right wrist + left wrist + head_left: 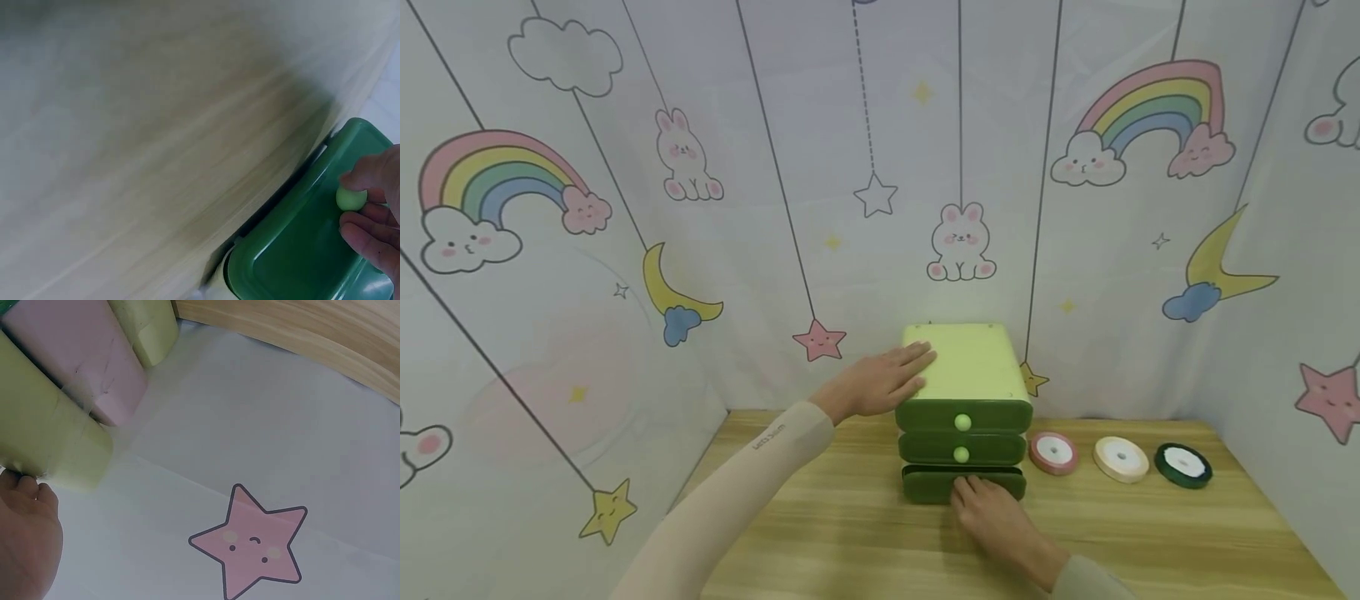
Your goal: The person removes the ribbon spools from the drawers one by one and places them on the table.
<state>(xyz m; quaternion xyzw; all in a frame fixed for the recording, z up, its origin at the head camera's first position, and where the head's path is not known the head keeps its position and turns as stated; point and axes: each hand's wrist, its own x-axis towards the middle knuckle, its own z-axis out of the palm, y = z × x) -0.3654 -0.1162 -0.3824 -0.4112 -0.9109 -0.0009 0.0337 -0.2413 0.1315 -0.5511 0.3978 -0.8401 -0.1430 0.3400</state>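
A small drawer cabinet [973,362] with a pale yellow-green top and dark green drawer fronts stands on the wooden table. My left hand [876,385] lies with straight fingers on the left part of its top. At the bottom drawer [925,486], which sits slightly out with a dark gap above its front, is my right hand [992,515]. The right wrist view shows thumb and fingers pinching that drawer's round light-green knob [351,199]. The upper two drawers look closed. From the side, the left wrist view shows the cabinet's pink and yellow-green wall [87,356].
Right of the cabinet lie three ribbon spools: pink [1054,453], cream [1121,459] and dark green [1183,465]. A printed cloth backdrop [880,275] with stars, bunnies and rainbows encloses the back and sides of the wooden table [820,533].
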